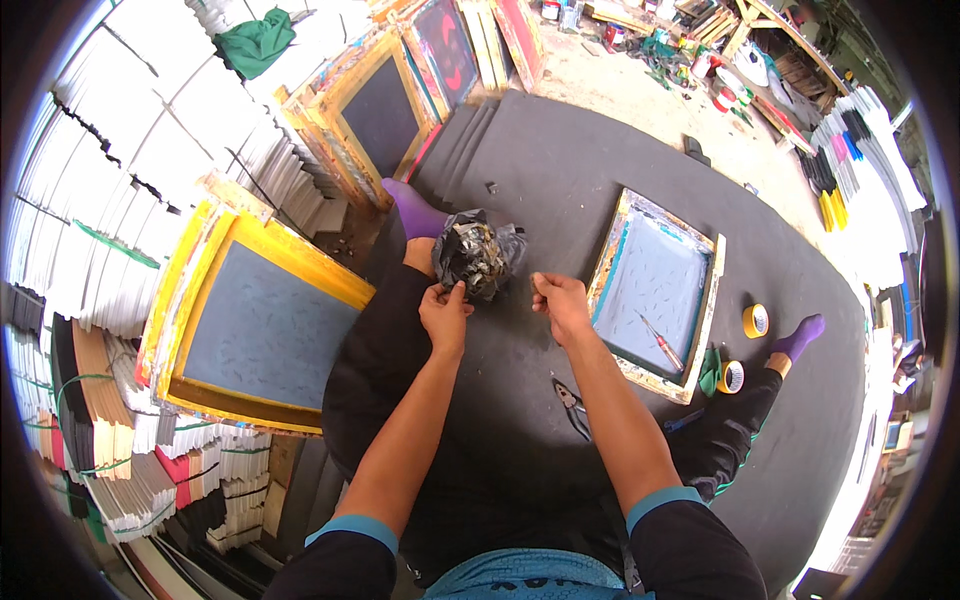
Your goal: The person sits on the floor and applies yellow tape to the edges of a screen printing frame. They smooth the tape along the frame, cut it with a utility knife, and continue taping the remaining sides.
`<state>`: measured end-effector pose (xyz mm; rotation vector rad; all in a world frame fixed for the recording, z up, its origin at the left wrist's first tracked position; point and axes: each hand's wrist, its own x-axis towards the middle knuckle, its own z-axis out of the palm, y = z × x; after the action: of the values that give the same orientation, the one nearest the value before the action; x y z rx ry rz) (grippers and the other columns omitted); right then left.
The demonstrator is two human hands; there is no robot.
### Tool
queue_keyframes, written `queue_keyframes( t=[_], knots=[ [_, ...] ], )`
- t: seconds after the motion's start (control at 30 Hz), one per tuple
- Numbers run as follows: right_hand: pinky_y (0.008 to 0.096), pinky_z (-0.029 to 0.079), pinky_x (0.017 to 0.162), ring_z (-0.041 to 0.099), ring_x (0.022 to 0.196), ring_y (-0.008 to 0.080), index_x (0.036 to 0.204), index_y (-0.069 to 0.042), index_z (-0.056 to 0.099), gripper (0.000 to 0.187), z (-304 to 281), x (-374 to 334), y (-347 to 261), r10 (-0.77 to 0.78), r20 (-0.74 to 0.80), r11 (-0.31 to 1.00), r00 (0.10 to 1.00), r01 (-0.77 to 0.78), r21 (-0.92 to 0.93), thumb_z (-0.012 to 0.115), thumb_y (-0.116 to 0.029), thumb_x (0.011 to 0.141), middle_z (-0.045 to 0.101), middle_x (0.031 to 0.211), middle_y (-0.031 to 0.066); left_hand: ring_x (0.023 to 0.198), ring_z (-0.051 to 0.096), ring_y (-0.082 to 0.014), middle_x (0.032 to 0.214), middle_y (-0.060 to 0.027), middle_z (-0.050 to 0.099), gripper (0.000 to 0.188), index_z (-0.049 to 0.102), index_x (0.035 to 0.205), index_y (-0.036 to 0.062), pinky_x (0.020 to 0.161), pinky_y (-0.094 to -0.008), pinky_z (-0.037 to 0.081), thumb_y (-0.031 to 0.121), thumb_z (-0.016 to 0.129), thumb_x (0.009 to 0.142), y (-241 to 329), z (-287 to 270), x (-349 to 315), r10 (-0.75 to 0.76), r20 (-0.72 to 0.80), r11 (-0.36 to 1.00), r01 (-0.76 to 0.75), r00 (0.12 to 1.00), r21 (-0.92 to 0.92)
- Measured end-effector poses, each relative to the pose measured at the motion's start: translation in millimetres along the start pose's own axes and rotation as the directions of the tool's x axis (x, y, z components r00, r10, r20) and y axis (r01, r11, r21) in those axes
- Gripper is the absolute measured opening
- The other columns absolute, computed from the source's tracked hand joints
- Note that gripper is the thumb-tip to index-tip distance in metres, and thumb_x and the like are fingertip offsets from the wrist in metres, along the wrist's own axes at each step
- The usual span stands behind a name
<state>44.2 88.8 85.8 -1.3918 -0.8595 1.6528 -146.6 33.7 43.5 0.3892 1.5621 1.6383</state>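
Note:
A crumpled black plastic bag, mouth up, lies in front of me beside my purple-socked foot. Bits of scrap in brown, silver and white fill it. My left hand pinches the bag's near edge between thumb and fingers. To the right of the bag, apart from it, my right hand has its thumb and fingertips pressed together; what they hold, if anything, is too small to tell. Nearest to that hand is a wood-framed printing screen with a screwdriver-like tool lying on its mesh.
Pliers lie near my right forearm. Two yellow tape rolls and a green cloth sit right of the screen. A yellow-framed screen leans at left, with more frames behind. Stacked sheets line the left side.

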Motion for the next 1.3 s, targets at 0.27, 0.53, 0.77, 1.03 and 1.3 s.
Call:
queue_keyframes(
  t=[0.27,0.53,0.77,1.03,1.3],
  knots=[
    [0.0388,0.059,0.073,0.074,0.084,0.0258,0.108,0.005,0.075,0.021,77.9,-0.4,-29.1,-0.410,0.182,0.741,0.894,0.443,-0.506,0.073,-0.011,0.094,0.074,0.086,0.0187,0.063,0.068,-0.0151,0.079,-0.0082,0.067,0.039,0.058,0.116,-0.0086,0.057,-0.0289,0.053,0.016,0.078,0.093,-11.8,2.6,-20.9,0.062,-0.001,0.998,-0.062,0.998,0.021],
    [0.0488,0.057,0.085,0.072,0.090,0.0425,0.105,-0.001,0.077,0.018,83.4,31.1,-2.1,-0.538,0.346,0.300,0.768,0.559,-0.773,0.072,-0.009,0.090,0.073,0.096,0.0250,0.068,0.068,-0.0168,0.086,-0.0108,0.068,0.033,0.060,0.113,-0.0062,0.061,-0.0299,0.057,0.015,0.077,0.095,-5.3,3.1,-24.5,0.034,-0.010,0.999,-0.034,0.999,0.000],
    [0.0456,0.057,0.084,0.072,0.092,0.0389,0.107,-0.002,0.076,0.018,72.6,18.4,-1.1,-0.691,0.444,0.245,0.570,0.763,-0.598,0.069,-0.001,0.090,0.074,0.102,0.0209,0.066,0.067,-0.0161,0.085,-0.0095,0.068,0.036,0.058,0.114,-0.0059,0.058,-0.0295,0.055,0.018,0.078,0.096,-12.2,2.5,-18.5,0.019,0.055,0.996,-0.015,0.998,-0.084],
    [0.0443,0.050,0.104,0.062,0.125,0.0392,0.133,0.003,0.062,0.039,13.3,-33.1,70.5,-0.643,0.165,0.389,0.748,0.505,-0.771,0.064,-0.015,0.098,0.064,0.134,0.0236,0.072,0.065,-0.0155,0.097,-0.0088,0.067,0.046,0.062,0.120,-0.0015,0.068,-0.0313,0.052,0.043,0.060,0.107,-14.2,-15.1,-17.5,-0.089,0.048,0.994,0.092,0.995,-0.050],
    [0.0564,0.028,0.123,0.030,0.155,0.0391,0.156,0.007,0.037,0.077,-3.1,-49.1,145.2,-0.430,0.175,0.010,0.886,0.198,-0.980,0.055,-0.047,0.104,0.034,0.165,0.0245,0.070,0.063,-0.0117,0.097,-0.0061,0.070,0.043,0.066,0.119,0.0023,0.064,-0.0280,0.049,0.043,0.055,0.109,-57.7,-30.9,-42.2,-0.072,0.091,0.986,0.057,0.993,0.157]
  ],
)
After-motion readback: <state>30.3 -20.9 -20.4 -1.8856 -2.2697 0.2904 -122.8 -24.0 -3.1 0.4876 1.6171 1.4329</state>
